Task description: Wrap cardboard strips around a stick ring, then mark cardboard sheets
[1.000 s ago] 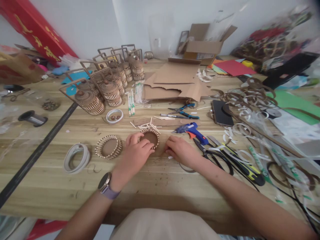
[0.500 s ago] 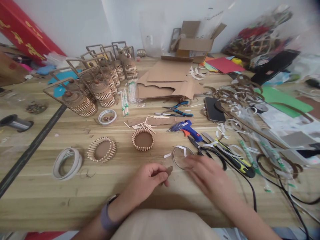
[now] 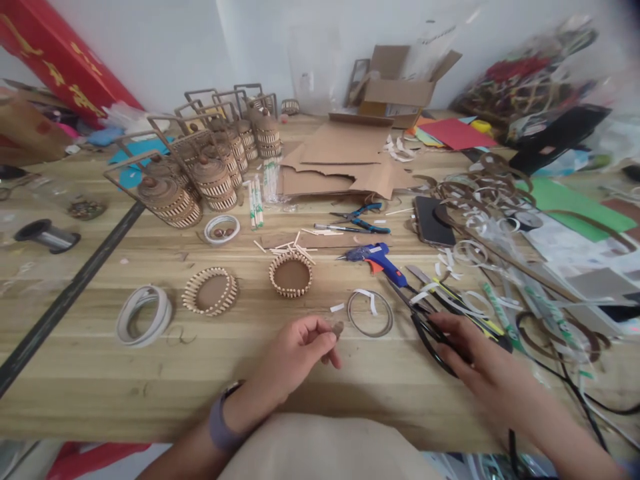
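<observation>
Between the thumb and fingers of my left hand [image 3: 305, 353] is pinched a small flat brown piece [image 3: 338, 329]; its exact kind is unclear. My right hand [image 3: 483, 370] has its fingers closed on the black handles of a pair of scissors [image 3: 425, 327], which lie on the table with blades pointing away. Between my hands rests a thin grey ring [image 3: 349, 319] with white paper tape on it. Ahead of my left hand stands a small round basket [image 3: 291, 275] edged with short sticks, and a second stick-edged basket [image 3: 210, 293] is to its left.
A blue glue gun [image 3: 375, 257], blue-handled pliers [image 3: 360, 215] and a yellow-black cutter [image 3: 493, 327] lie ahead. Coiled strips [image 3: 480, 193] and a phone [image 3: 434, 221] are at right. Finished lidded baskets [image 3: 215, 180] stand back left; a white tape roll [image 3: 163, 313] sits left.
My right hand has moved right, from beside the grey ring to the scissors, and closed on their handles. My left hand still pinches the brown piece. The view has shifted slightly.
</observation>
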Demonstrator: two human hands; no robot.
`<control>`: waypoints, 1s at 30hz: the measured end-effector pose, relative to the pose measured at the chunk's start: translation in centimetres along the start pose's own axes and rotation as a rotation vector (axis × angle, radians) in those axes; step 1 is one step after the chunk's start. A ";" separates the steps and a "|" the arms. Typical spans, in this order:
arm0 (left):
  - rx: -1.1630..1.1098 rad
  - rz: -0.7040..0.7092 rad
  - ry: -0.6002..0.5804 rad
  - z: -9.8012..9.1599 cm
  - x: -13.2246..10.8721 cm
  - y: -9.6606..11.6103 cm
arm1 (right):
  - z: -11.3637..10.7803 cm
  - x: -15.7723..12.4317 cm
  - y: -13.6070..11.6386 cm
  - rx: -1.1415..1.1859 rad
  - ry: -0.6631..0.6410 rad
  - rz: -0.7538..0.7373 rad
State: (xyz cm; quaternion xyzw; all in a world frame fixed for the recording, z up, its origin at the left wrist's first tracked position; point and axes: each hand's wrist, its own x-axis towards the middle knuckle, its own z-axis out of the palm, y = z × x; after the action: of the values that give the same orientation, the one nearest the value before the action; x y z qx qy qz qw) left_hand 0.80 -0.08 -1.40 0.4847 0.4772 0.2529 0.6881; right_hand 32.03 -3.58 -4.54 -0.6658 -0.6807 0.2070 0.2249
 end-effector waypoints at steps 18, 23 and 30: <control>0.957 0.737 0.671 -3.2 1.2 -0.9 | 2.9 -0.2 -9.0 0.342 -0.359 0.057; 1.083 0.710 0.690 -4.0 3.5 -0.1 | 3.4 -0.8 -8.9 0.326 -0.350 0.036; 1.036 0.719 0.658 -4.3 3.5 0.2 | 3.6 -0.9 -8.7 0.332 -0.350 0.048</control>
State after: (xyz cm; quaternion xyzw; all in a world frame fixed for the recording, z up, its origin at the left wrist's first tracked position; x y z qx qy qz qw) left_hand -1.61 4.68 -3.04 0.7754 0.5295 0.3382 0.0634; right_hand 22.94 -4.69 -2.43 -0.5897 -0.6498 0.4335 0.2050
